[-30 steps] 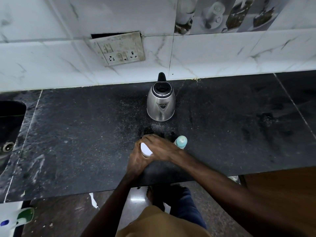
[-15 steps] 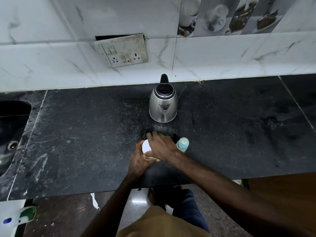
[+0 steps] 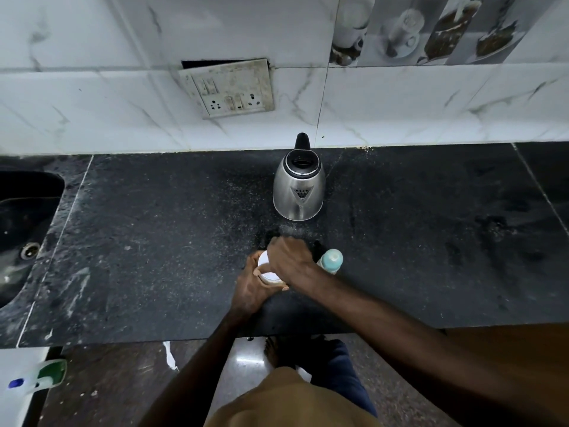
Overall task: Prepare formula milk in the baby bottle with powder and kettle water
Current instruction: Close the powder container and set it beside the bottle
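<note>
The dark stone table runs under the tiled wall, with a steel kettle standing upright near the back. In front of it, the left hand wraps round the side of a small white-lidded powder container, and the right hand curls over its lid. A baby bottle with a teal cap stands just beside the right wrist.

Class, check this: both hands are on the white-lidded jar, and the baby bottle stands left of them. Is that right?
No. The head view shows the baby bottle standing right of them; the left hand and right hand are indeed on the white-lidded jar.
</note>
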